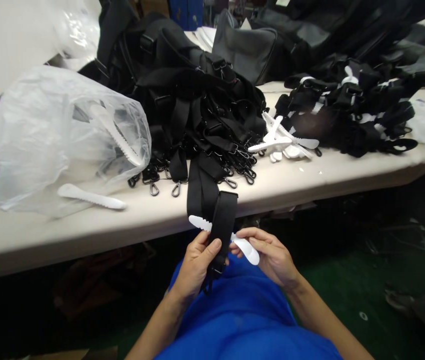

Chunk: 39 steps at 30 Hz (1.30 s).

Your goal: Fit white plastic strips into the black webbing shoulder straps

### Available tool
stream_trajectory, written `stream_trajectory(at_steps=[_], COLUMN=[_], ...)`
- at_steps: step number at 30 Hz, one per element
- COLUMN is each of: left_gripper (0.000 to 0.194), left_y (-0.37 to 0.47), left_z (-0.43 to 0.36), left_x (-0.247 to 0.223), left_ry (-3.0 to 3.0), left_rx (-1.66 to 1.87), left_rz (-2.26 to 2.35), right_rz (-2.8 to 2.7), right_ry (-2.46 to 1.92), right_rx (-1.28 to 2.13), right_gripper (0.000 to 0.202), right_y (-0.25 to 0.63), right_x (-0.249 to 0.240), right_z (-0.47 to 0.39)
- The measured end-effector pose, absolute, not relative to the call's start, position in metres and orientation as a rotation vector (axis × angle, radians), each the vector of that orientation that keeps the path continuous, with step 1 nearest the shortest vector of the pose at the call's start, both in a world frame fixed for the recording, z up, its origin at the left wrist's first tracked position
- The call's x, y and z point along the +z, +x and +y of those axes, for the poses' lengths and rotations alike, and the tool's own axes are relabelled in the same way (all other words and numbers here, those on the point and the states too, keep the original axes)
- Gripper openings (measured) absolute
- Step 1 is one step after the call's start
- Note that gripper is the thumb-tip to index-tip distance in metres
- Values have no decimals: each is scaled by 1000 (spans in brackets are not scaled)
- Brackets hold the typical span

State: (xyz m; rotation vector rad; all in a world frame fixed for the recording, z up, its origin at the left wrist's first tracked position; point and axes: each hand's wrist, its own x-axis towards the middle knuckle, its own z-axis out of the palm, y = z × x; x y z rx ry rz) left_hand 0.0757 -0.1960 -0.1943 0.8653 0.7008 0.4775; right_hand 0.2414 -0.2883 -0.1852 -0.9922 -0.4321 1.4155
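Observation:
A folded black webbing strap [224,215] hangs off the table's front edge into my left hand [198,260], whose thumb presses on it. Behind the strap runs a white notched plastic strip [248,250], sticking out on both sides of it. My right hand [272,255] pinches the strip near its smooth, rounded right end. Dark metal buckle parts dangle below my left fingers, partly hidden. The strap leads back toward a large heap of black straps with metal snap hooks [201,115].
Left on the table [152,215] lies a clear plastic bag [66,120] holding white strips, with one loose strip [91,197] in front. More white strips [282,137] are piled right of the heap. Bundled black straps [347,110] lie farther right; black bags [250,50] stand behind.

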Motion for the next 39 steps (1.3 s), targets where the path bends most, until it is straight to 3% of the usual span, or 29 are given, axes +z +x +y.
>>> stream_trajectory(at_steps=[6, 10, 17, 21, 25, 29, 31, 35, 39], left_gripper=[33, 32, 31, 23, 18, 49, 55, 36, 35], left_y=[78, 78, 64, 63, 75, 81, 79, 73, 69], left_z=[-197, -196, -190, -192, -201, -206, -205, -204, -204], left_x=[-193, -192, -185, -172, -174, -188, -193, -199, -207], left_ry=[887, 924, 1106, 1378, 1358, 1110, 1065, 1045, 1020], left_rx=[456, 456, 478, 387, 283, 285, 287, 270, 253], left_rz=[705, 671, 677, 498, 502, 590, 563, 533, 538], right_rz=[-547, -763, -397, -491, -434, -388, -432, -475, -372], right_ry=[-1120, -1247, -1160, -1417, -1377, -1273, -1281, -1303, -1334], right_rx=[1310, 1125, 916, 981, 1076, 1131, 1199, 1236, 1216], right_gripper=[28, 15, 20, 24, 26, 34, 37, 33, 28], right_y=[238, 240, 271, 264, 240, 233, 236, 238, 233], right_x=[-194, -196, -194, -200, -202, -200, -199, -202, -209], right_z=[-287, -283, -278, -278, -278, -282, -284, -283, -281])
